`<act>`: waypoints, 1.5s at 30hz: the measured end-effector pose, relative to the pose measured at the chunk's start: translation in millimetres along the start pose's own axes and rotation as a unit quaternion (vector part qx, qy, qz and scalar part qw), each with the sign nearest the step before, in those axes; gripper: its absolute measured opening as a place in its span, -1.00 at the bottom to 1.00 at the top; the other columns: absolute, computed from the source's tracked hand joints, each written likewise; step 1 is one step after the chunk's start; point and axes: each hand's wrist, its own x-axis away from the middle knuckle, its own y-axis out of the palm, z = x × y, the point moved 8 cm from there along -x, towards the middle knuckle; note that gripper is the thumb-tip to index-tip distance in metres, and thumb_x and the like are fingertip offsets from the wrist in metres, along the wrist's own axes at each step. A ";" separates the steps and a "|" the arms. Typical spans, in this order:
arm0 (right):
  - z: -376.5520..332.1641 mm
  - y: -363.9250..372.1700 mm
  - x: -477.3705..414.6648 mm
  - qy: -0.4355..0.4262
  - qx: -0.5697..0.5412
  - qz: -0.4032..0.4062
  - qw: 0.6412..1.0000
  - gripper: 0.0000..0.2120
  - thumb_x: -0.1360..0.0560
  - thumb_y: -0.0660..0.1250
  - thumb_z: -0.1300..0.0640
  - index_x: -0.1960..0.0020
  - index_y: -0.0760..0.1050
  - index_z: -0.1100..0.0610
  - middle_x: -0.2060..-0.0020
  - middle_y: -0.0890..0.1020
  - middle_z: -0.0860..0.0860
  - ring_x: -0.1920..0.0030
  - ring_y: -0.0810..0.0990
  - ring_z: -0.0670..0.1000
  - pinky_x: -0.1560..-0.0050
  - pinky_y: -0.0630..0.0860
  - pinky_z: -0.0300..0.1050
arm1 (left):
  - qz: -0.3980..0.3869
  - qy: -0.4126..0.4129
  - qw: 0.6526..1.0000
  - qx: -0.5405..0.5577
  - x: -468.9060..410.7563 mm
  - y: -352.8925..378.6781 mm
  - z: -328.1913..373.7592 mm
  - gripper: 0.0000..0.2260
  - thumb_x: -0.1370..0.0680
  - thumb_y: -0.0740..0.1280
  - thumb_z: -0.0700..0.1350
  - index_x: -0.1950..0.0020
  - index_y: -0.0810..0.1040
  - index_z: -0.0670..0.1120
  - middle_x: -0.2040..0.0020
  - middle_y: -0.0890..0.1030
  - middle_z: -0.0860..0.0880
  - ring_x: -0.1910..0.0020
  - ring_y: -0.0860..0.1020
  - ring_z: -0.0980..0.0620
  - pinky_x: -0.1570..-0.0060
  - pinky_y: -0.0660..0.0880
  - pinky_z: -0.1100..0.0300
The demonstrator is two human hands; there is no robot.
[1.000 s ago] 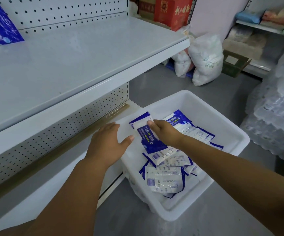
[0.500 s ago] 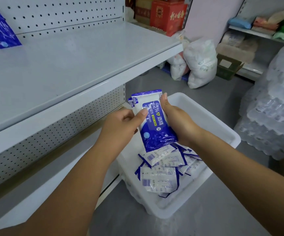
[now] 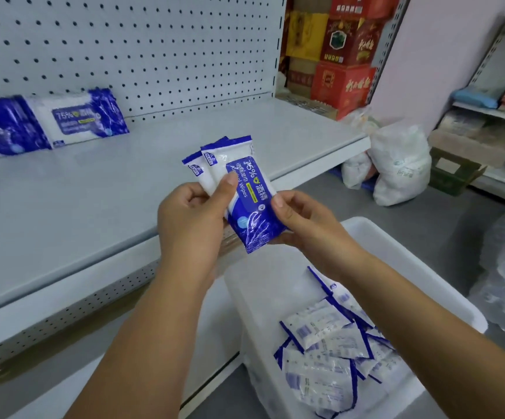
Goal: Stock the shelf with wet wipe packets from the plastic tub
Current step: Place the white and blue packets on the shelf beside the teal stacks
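Packets first: two slim blue-and-white plastic wet wipe packets (image 3: pixel 251 204) hang fanned together in the air just over the front edge of the pale grey metal shelf (image 3: pixel 94 207). They are not yet set down. The left hand (image 3: pixel 190 219) grips both, its thumb pressed on the printed face and its fingers curled behind. The right hand (image 3: pixel 308 228) pinches the right edge of the front packet near its lower end. Two hands on so light a load suggests the pair is being squared up before placing, so that the faces match.

The front packet's long axis runs close to upright. Its white sealed end points up and leans toward the shelf's perforated back panel (image 3: pixel 124 40), and its dark blue end points down. The printed side faces the camera, with the lettering running sideways.

Against that back panel, at the shelf's rear left, two shelved packets (image 3: pixel 75 119) stand on a long edge, with their long axes along the shelf and their print facing outward. That is probably the pose this pair needs, a quarter turn away.

Below the shelf's front edge, to the right, the white plastic tub (image 3: pixel 411 279) holds the loose packets (image 3: pixel 327 358), most with their pale backs up.
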 end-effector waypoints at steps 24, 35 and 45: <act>-86.5 203.8 -211.6 -0.099 0.058 -0.020 0.993 -0.90 -0.56 0.43 0.19 -0.02 0.53 0.08 0.08 0.65 -0.02 0.13 0.67 -0.07 0.14 0.67 -0.13 | 0.423 0.150 0.894 -0.009 -75.4 -233.8 76.3 -0.82 -0.61 0.39 -0.02 -0.12 0.56 -0.09 0.01 0.63 0.04 0.06 0.62 0.07 0.11 0.53 0.26; -73.1 239.7 -298.6 -0.223 0.180 -0.050 0.957 -0.75 -0.58 0.38 0.26 -0.22 0.50 0.07 -0.18 0.58 0.00 -0.14 0.60 -0.04 0.13 0.60 -0.33 | 0.415 0.106 0.903 0.032 -82.8 -246.5 59.0 -0.87 -0.63 0.36 -0.02 0.12 0.52 0.07 0.10 0.68 0.07 0.13 0.69 0.04 0.01 0.66 -0.05; -60.6 235.8 -316.1 -0.257 0.196 0.025 0.946 -0.71 -0.52 0.45 0.17 -0.20 0.49 0.07 -0.16 0.60 0.03 -0.13 0.58 0.00 -0.13 0.59 -0.08 | 0.397 0.098 0.912 0.033 -91.6 -245.6 54.1 -0.91 -0.61 0.39 -0.02 0.07 0.58 0.02 0.07 0.71 0.00 0.11 0.71 -0.01 0.01 0.66 -0.09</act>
